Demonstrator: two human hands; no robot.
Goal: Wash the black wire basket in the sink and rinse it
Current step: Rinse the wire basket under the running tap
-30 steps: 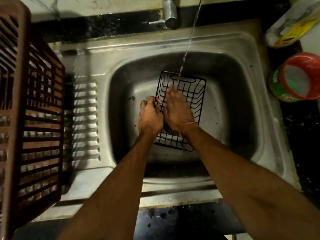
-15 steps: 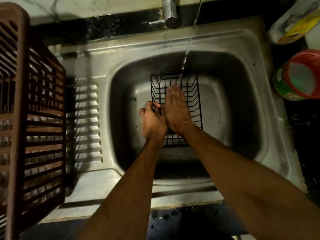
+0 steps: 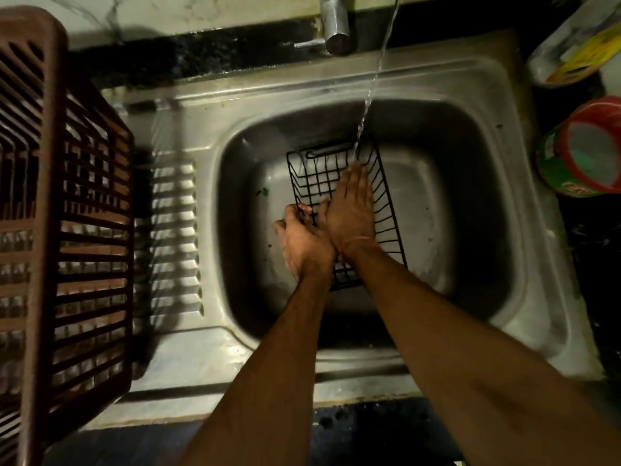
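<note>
Basket (image 3: pixel 339 183) lies in sink (image 3: pixel 470 136), long axis running away from the person, far end under the water stream (image 3: pixel 364 112). Left hand (image 3: pixel 304 240) grips its near-left rim; right hand (image 3: pixel 351 210) lies flat, fingers straight, on the wires inside, nearer the stream.

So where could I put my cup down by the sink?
The ribbed steel drainboard between the brown slatted plastic crate and the steel sink basin shows bare, as does the sink's front rim. The basin is crowded: black wire basket, left hand, right hand.
</note>
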